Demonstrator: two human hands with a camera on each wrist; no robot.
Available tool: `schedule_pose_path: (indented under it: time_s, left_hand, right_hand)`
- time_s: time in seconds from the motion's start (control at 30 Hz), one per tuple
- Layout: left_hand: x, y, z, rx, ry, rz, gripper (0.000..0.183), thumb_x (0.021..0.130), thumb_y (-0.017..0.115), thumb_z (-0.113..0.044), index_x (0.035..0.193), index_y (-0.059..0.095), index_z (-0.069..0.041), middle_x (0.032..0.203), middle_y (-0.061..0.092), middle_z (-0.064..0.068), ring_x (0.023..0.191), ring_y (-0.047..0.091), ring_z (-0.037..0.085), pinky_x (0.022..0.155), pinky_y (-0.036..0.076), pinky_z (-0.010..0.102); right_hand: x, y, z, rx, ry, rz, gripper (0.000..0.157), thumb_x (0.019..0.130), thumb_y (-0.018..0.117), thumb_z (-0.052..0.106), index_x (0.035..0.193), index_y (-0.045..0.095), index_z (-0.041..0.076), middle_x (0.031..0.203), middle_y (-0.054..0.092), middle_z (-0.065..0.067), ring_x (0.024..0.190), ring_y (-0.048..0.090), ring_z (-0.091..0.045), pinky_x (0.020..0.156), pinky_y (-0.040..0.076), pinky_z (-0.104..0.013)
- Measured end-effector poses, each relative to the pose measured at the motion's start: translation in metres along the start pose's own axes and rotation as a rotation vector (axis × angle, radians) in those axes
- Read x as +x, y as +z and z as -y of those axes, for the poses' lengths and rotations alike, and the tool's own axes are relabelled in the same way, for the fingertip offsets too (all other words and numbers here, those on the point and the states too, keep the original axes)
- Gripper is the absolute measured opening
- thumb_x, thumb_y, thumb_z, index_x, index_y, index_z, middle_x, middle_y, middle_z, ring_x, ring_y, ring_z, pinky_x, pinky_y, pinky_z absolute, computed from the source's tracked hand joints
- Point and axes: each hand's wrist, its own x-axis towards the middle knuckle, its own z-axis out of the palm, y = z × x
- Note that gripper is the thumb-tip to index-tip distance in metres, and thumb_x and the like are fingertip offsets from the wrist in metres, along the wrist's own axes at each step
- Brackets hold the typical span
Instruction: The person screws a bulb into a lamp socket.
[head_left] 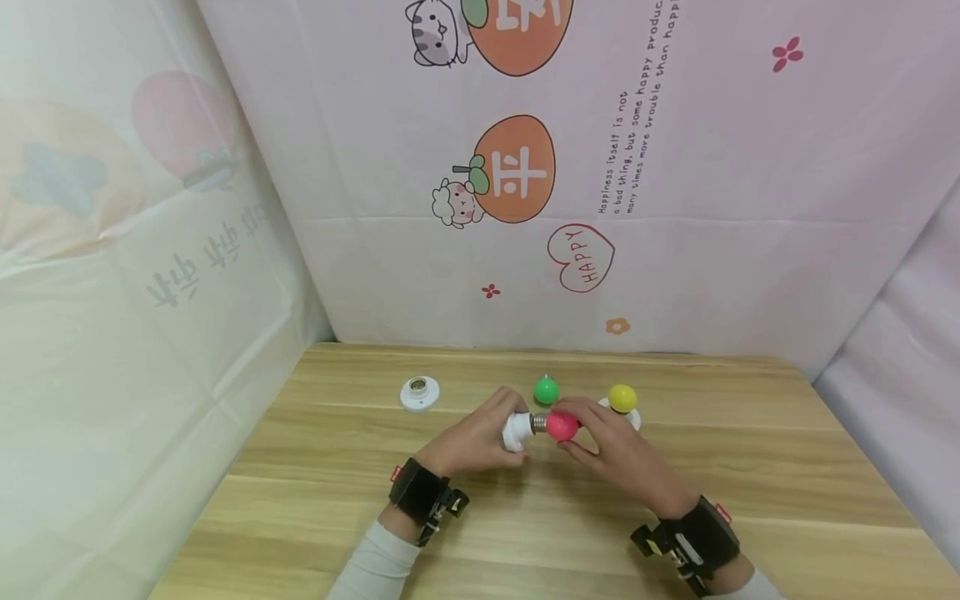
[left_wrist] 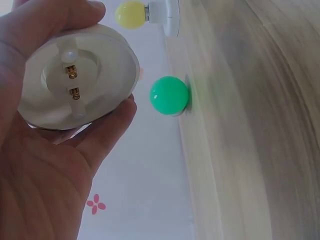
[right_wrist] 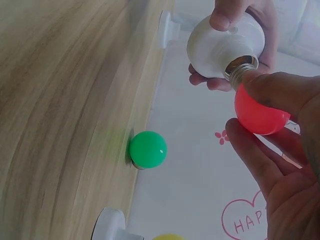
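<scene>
Above the wooden table, my left hand grips a white lamp holder by its round base. Its underside, with two brass screws, faces the left wrist camera. My right hand pinches a red light bulb between thumb and fingers. In the right wrist view, the metal screw end of the bulb is at the mouth of the lamp holder, with most of the thread still outside. How far the tip sits inside is hard to see.
Behind the hands, a green bulb lies on the table. Right of it, a yellow bulb stands in a white holder. A second white holder, without a bulb, sits at the left. A printed cloth hangs behind the table.
</scene>
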Motion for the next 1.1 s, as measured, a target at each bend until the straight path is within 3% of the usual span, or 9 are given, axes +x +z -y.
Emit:
schedule_pose_path:
  time_s: [0.2, 0.6, 0.8, 1.1]
  left_hand:
    - [0.001, 0.0, -0.003, 0.008, 0.016, 0.015, 0.051, 0.074, 0.077, -0.02, 0.113, 0.045, -0.024, 0.113, 0.041, -0.007, 0.094, 0.049, 0.009, 0.076, 0.05, 0.016]
    - [0.001, -0.001, -0.01, 0.001, 0.027, 0.033, 0.052, 0.076, 0.077, -0.021, 0.116, 0.045, -0.024, 0.114, 0.041, -0.007, 0.093, 0.05, 0.009, 0.073, 0.051, 0.016]
    - [0.001, -0.001, -0.012, -0.018, 0.037, 0.037, 0.052, 0.076, 0.077, -0.02, 0.118, 0.045, -0.025, 0.114, 0.041, -0.007, 0.093, 0.05, 0.009, 0.071, 0.051, 0.016]
    - [0.001, -0.001, -0.014, -0.01, 0.042, 0.039, 0.052, 0.077, 0.076, -0.021, 0.119, 0.045, -0.025, 0.116, 0.04, -0.007, 0.096, 0.05, 0.009, 0.074, 0.051, 0.016]
  right_hand:
    - [0.001, 0.0, 0.002, 0.021, -0.031, 0.01, 0.06, 0.073, 0.082, 0.008, 0.127, 0.057, 0.012, 0.125, 0.059, -0.001, 0.109, 0.057, -0.01, 0.087, 0.053, -0.028]
    - [-0.001, -0.001, 0.006, -0.014, -0.002, 0.031, 0.066, 0.075, 0.08, 0.011, 0.135, 0.053, 0.017, 0.133, 0.053, -0.001, 0.115, 0.054, -0.012, 0.089, 0.052, -0.03]
    - [-0.001, -0.003, 0.006, -0.004, -0.01, 0.0, 0.061, 0.075, 0.08, 0.011, 0.132, 0.057, 0.01, 0.13, 0.057, -0.003, 0.111, 0.057, -0.013, 0.086, 0.054, -0.03]
    - [-0.002, -0.003, 0.007, 0.008, 0.047, 0.026, 0.063, 0.08, 0.077, 0.018, 0.137, 0.052, 0.018, 0.122, 0.062, 0.0, 0.101, 0.059, -0.008, 0.08, 0.055, -0.027]
